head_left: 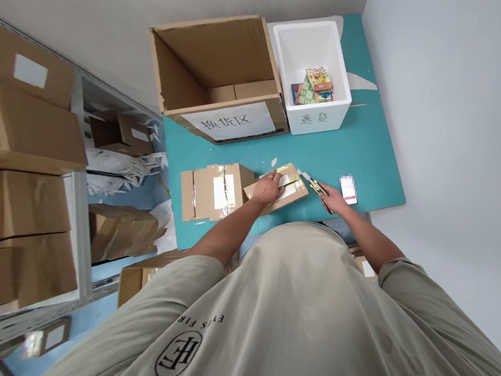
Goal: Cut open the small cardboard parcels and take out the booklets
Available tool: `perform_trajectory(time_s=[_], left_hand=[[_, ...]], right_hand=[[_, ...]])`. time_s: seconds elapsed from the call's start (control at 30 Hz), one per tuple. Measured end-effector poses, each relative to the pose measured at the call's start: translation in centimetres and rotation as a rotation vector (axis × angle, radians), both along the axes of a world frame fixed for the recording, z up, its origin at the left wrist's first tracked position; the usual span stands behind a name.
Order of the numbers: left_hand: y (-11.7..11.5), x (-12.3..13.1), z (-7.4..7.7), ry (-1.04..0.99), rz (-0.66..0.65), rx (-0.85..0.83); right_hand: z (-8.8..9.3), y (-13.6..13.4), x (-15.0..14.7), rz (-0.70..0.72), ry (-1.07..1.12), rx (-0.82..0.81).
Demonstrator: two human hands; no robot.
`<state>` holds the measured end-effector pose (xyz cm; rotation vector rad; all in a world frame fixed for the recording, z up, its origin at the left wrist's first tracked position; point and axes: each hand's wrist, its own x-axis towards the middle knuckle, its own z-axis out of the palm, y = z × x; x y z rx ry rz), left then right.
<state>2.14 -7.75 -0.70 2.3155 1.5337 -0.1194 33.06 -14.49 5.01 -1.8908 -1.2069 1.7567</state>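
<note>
We lose part of the parcel (297,192) and its label (286,194) beneath the left grip (268,187), and the label's print is too small for us to read. The right grip (332,199) hides a stretch of the knife (317,186), and we cannot tell whether its blade (306,176) touches the parcel. At three o'clock, a slip (351,195) is partly blurred into squares. At one o'clock, books (317,82) overlap in the foam box (317,119), so we see some covers incompletely. At nine, the picture's edge crops the stacked cartons (35,126); at six, it crops the shirt (296,310), which covers some of the surface's (361,145) near edge.
</note>
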Motion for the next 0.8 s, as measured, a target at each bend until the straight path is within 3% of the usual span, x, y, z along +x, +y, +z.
perform_trajectory(time_s=[0.33, 0.63, 0.8], left_hand=[[-0.1, -0.2, -0.6, -0.016, 0.021, 0.0], [0.0, -0.7, -1.7, -0.1, -0.039, 0.028], [-0.2, -0.8, -2.2, -0.127, -0.034, 0.042]], right_hand=[[-1.3, 3.1, 0.6, 0.178, -0.025, 0.001], [0.2, 7.0, 2.1, 0.462, -0.154, -0.011], [0.7, 7.1, 1.5, 0.597, -0.344, 0.102]])
